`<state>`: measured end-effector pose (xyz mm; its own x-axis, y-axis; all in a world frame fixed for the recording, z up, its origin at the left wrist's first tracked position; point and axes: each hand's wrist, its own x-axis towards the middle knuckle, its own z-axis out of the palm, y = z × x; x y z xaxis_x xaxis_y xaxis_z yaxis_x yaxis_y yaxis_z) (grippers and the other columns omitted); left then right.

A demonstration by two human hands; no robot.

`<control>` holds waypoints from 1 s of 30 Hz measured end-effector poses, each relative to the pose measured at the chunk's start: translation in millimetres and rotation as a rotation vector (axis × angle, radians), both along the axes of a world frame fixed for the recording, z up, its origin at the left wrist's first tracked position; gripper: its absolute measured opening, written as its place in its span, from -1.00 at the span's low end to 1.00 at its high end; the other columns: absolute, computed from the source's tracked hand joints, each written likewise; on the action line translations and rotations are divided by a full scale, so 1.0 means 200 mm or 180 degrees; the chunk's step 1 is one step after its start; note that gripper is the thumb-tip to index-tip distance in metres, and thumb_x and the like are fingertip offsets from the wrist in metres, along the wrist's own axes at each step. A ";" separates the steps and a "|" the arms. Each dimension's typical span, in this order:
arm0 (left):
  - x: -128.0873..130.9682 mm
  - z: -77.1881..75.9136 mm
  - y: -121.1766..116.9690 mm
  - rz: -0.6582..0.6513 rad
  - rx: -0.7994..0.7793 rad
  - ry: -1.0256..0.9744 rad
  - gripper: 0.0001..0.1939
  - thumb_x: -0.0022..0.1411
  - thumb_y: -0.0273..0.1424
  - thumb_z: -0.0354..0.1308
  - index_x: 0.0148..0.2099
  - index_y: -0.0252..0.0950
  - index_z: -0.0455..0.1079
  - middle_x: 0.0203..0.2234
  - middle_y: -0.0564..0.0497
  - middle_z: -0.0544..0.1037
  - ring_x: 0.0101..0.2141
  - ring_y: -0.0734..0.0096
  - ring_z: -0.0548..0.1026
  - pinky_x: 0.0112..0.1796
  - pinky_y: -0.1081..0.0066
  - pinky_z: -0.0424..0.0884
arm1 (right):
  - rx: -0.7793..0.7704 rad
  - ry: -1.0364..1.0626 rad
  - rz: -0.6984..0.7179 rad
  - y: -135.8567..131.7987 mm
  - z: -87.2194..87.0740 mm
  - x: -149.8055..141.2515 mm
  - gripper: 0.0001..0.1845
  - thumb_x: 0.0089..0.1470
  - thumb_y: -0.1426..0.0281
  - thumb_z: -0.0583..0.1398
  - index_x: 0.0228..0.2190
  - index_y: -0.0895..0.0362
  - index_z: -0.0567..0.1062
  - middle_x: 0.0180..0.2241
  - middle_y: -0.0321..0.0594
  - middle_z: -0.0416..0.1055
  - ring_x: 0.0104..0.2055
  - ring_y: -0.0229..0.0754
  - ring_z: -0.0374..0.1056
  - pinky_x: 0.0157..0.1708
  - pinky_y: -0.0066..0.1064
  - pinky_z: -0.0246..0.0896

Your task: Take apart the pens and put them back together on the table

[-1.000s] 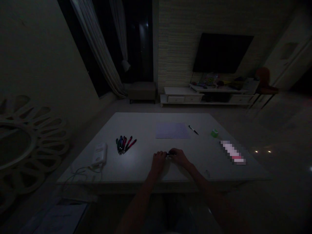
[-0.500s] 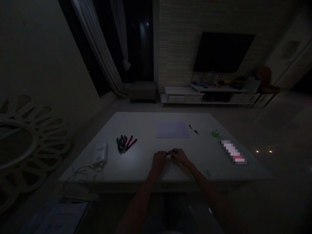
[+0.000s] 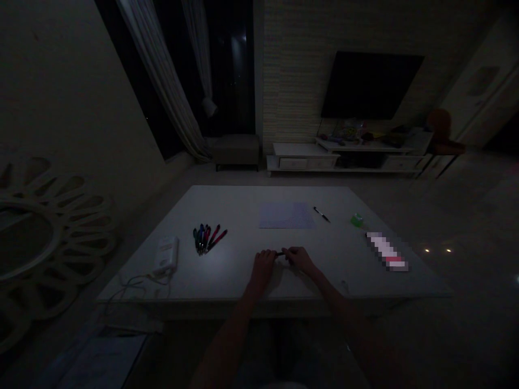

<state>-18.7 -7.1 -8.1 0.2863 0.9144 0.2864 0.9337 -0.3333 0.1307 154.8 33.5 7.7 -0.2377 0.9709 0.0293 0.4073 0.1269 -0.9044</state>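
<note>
Both hands meet near the front middle of the white table point(image 3: 243, 275). My left hand point(image 3: 264, 265) is closed around one end of a dark, slim pen point(image 3: 280, 254). The fingertips of my right hand point(image 3: 298, 259) pinch its other end. Only a short dark stretch of the pen shows between the hands; the rest is hidden by fingers. Beyond the hands lies a sheet of paper point(image 3: 286, 216), flat on the table. To the left is a fanned bunch of several pens point(image 3: 206, 239), with red, blue and green parts. A single pen point(image 3: 321, 214) lies right of the paper.
A white power strip point(image 3: 166, 255) with cables sits at the table's left side. At the right are a small green item point(image 3: 357, 220) and a phone-like object point(image 3: 387, 252) with a blurred screen. A small clear item point(image 3: 344, 285) lies near the front edge. The room is dim.
My hands have drawn slightly apart, and a little more of the dark pen shows between them. The things on the table have stayed in place.
</note>
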 end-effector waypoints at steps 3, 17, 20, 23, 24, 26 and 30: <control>0.00 -0.01 0.00 0.0008 0.0036 -0.0015 -0.84 0.31 -0.48 -0.05 -0.10 -0.25 0.30 -0.25 -0.02 0.43 -0.21 0.33 0.36 -0.19 0.32 0.21 | 0.0068 0.0161 0.0137 -0.01 -0.01 0.01 -0.51 -0.05 -0.02 0.13 -0.52 0.17 0.50 -0.63 -0.25 0.42 -0.57 -0.25 0.30 -0.52 -0.46 0.16; 0.00 -0.03 0.00 -0.0080 0.0102 -0.0019 -0.87 0.31 -0.46 -0.03 -0.12 -0.24 0.30 -0.26 0.00 0.43 -0.21 0.33 0.36 -0.18 0.31 0.21 | -0.0124 0.0226 -0.0023 0.00 -0.08 0.02 -0.46 -0.02 -0.09 0.05 -0.61 0.14 0.37 -0.69 -0.32 0.29 -0.62 -0.28 0.19 -0.60 -0.47 0.05; 0.00 -0.03 0.00 -0.0067 0.0092 -0.0063 -0.86 0.30 -0.48 -0.04 -0.11 -0.25 0.29 -0.24 0.00 0.43 -0.20 0.34 0.36 -0.16 0.31 0.21 | -0.0209 0.0265 -0.0114 0.00 -0.10 0.02 -0.43 -0.01 -0.11 0.03 -0.60 0.14 0.37 -0.69 -0.32 0.27 -0.64 -0.30 0.16 -0.62 -0.47 0.03; 0.00 -0.02 0.00 -0.0048 0.0009 -0.0074 -0.86 0.31 -0.46 -0.04 -0.12 -0.25 0.30 -0.26 -0.01 0.43 -0.19 0.33 0.36 -0.16 0.30 0.21 | -0.0256 0.0403 0.0016 -0.01 -0.10 0.02 -0.46 -0.06 -0.10 0.09 -0.57 0.14 0.38 -0.66 -0.32 0.31 -0.62 -0.29 0.18 -0.60 -0.48 0.05; 0.01 -0.02 0.00 -0.0065 -0.0018 -0.0063 -0.86 0.31 -0.46 -0.04 -0.12 -0.25 0.30 -0.26 -0.01 0.43 -0.19 0.33 0.36 -0.16 0.30 0.21 | -0.0253 0.0375 0.0008 -0.01 -0.09 0.02 -0.46 -0.06 -0.10 0.09 -0.58 0.14 0.37 -0.67 -0.32 0.29 -0.62 -0.29 0.17 -0.60 -0.48 0.04; 0.01 -0.02 0.00 -0.0088 -0.0035 -0.0037 -0.86 0.31 -0.46 -0.05 -0.12 -0.24 0.30 -0.26 -0.01 0.43 -0.19 0.33 0.36 -0.16 0.30 0.21 | -0.0165 0.0238 -0.0091 -0.02 -0.09 0.02 -0.44 -0.02 -0.10 0.05 -0.65 0.13 0.33 -0.71 -0.33 0.23 -0.63 -0.30 0.14 -0.61 -0.47 0.00; 0.01 -0.01 -0.01 -0.0032 0.0009 -0.0063 -0.86 0.31 -0.46 -0.04 -0.11 -0.25 0.30 -0.26 -0.02 0.43 -0.20 0.33 0.36 -0.17 0.31 0.21 | 0.0028 0.0203 -0.0111 -0.03 -0.08 0.00 -0.47 -0.01 -0.07 0.06 -0.62 0.13 0.37 -0.68 -0.33 0.26 -0.60 -0.29 0.15 -0.59 -0.48 0.01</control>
